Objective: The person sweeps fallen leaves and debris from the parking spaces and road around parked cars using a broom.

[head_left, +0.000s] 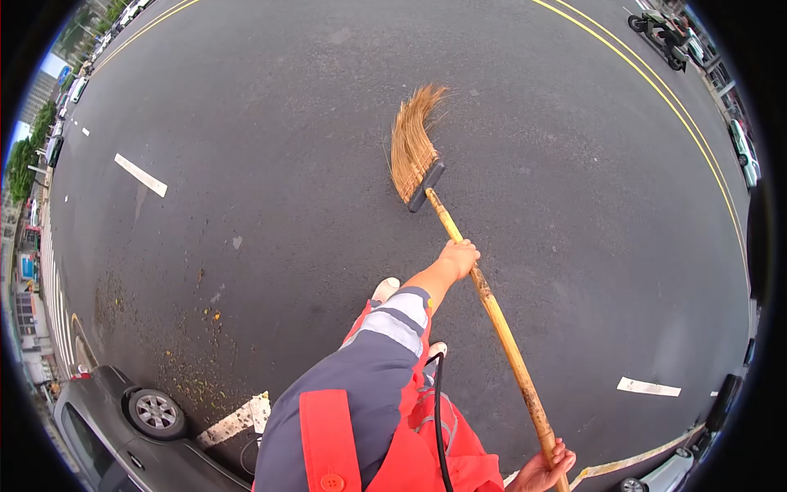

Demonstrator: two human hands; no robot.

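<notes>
A broom with a long bamboo handle point(508, 344) reaches from the bottom right up to the middle of the view. Its straw bristles point(414, 143) fan upward over the asphalt, fixed in a dark head point(426, 186). My left hand point(461, 257) is wrapped round the upper part of the handle, a little below the head. Near the handle's lower end, my right hand point(545, 470) holds it with fingers curled round.
Leaves and debris point(197, 369) lie scattered at the lower left, beside a parked grey car point(123, 435). White road marks point(141, 175) and yellow lines point(656, 82) cross the asphalt. A motorcycle point(658, 37) stands at the upper right.
</notes>
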